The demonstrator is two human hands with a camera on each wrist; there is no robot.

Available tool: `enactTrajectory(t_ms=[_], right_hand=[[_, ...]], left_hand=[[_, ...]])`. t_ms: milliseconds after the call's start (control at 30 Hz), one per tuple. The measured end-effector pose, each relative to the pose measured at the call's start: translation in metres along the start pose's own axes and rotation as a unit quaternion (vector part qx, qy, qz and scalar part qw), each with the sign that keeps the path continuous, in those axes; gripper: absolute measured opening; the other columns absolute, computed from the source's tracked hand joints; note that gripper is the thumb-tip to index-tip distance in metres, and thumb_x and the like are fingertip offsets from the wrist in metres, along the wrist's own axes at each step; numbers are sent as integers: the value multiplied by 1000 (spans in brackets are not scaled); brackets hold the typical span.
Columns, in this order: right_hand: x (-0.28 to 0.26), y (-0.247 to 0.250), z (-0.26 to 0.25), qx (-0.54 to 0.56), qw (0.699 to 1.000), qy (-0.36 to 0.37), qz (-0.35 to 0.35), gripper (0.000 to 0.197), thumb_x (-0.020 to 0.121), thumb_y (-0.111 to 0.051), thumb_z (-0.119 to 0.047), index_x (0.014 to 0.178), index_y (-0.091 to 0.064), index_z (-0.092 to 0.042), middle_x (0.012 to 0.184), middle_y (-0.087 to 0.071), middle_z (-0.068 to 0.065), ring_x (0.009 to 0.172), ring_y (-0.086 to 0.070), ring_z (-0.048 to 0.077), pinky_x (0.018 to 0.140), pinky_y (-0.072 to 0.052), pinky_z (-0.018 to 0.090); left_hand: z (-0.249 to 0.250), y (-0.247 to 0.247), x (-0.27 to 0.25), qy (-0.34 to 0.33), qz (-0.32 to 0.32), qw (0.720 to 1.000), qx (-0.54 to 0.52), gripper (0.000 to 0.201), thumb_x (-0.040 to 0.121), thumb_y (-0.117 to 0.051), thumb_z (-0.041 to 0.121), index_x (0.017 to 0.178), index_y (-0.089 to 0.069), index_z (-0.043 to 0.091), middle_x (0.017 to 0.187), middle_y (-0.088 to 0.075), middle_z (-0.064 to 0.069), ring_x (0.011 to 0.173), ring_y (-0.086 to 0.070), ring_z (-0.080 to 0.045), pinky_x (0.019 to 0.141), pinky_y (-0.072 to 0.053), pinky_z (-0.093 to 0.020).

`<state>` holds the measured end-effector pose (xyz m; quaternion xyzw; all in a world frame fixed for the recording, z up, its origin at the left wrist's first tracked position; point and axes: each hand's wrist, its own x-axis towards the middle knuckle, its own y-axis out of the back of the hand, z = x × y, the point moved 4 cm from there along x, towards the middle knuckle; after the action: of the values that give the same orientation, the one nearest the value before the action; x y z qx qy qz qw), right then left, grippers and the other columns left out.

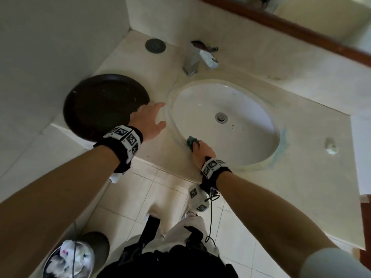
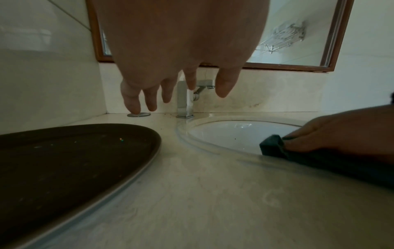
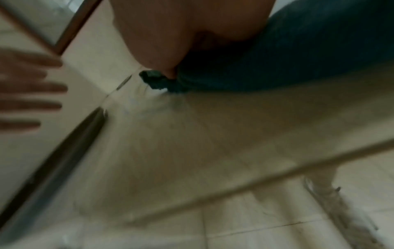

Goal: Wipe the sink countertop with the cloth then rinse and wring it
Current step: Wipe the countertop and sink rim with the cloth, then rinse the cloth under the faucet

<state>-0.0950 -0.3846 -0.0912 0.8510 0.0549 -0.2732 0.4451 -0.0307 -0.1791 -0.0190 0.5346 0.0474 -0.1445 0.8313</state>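
Note:
A dark teal cloth (image 1: 190, 141) is bunched under my right hand (image 1: 201, 153), which grips it and presses it on the beige countertop (image 1: 160, 151) at the front-left rim of the white sink (image 1: 200, 101). The left wrist view shows the cloth (image 2: 271, 144) poking out past the right hand's fingertips (image 2: 298, 143). It fills the upper right of the blurred right wrist view as a teal mass (image 3: 287, 55). My left hand (image 1: 151, 119) hovers open with fingers spread, between the dark tray and the sink, holding nothing.
A round dark brown tray (image 1: 100, 105) sits on the counter's left, overhanging the front edge. A chrome faucet (image 1: 192, 59) stands behind the basin, a grey round cap (image 1: 155, 46) in the back corner. A small white object (image 1: 331, 145) lies to the right. A bin (image 1: 68, 259) stands on the floor.

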Motion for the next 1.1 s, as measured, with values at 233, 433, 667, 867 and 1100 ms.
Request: enactTrajectory(t_ms=[233, 433, 667, 867, 1100], right_hand=[[32, 69, -9, 339, 940, -28, 12, 34, 101, -42, -30, 105, -63, -4, 122, -61, 21, 112, -57, 36, 101, -44, 44], [80, 100, 15, 505, 855, -104, -57, 65, 62, -76, -56, 106, -71, -9, 110, -71, 18, 106, -64, 40, 96, -47, 56], [102, 144, 5, 523, 843, -42, -114, 64, 65, -66, -50, 112, -67, -6, 115, -68, 22, 115, -59, 40, 105, -41, 54], [102, 171, -5, 529, 836, 21, -146, 37, 83, -57, -32, 105, -67, -3, 106, -67, 26, 100, -61, 40, 102, -43, 56], [122, 173, -11, 498, 851, 22, -165, 41, 83, -58, -30, 108, -66, 1, 105, -67, 24, 98, -61, 37, 100, -45, 53]], left_hand=[[49, 3, 20, -9, -44, 995, -93, 60, 94, -50, 36, 148, -23, 34, 153, -35, -3, 137, -37, -28, 112, -28, -41], [106, 4, 52, -9, -62, 989, -136, 55, 95, -50, 37, 145, -26, 37, 146, -45, -7, 125, -50, -28, 103, -38, -35], [148, 3, 87, 23, -34, 973, -228, 40, 90, -58, 39, 129, -48, 39, 130, -58, 2, 108, -60, -17, 99, -45, -32], [164, -3, 103, 25, -23, 962, -271, 29, 87, -62, 38, 116, -58, 40, 120, -64, 7, 109, -59, -12, 94, -44, -27], [168, -5, 130, 11, -4, 945, -328, 14, 89, -62, 16, 100, -67, 22, 94, -66, 6, 80, -55, -6, 70, -40, -23]])
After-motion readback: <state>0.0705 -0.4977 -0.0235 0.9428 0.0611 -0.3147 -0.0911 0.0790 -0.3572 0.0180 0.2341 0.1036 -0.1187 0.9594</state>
